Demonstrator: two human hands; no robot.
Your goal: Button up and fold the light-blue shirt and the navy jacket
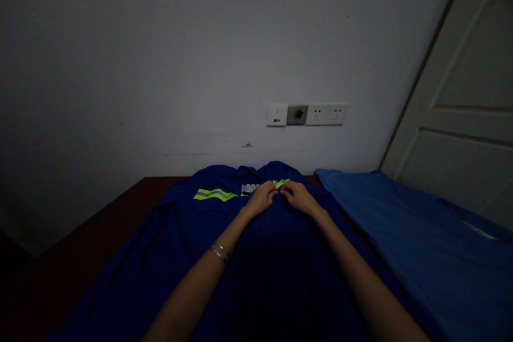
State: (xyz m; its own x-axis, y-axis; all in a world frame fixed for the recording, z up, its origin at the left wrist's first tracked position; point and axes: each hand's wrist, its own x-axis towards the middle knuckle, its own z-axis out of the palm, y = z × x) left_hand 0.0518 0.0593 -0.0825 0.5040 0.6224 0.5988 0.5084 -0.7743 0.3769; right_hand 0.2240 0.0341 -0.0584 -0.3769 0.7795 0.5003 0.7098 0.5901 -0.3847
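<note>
A dark blue garment (168, 246) with yellow reflective strips (215, 194) lies spread on the dark red table (116, 214), its far edge near the wall (180, 64). The left hand (261, 198), bangles (220, 250) on its wrist, and the right hand (299, 196) sit close together over the garment's far part, fingers bent inward; whether they pinch cloth, I cannot tell. A lighter blue cloth (417, 235) lies to the right
</note>
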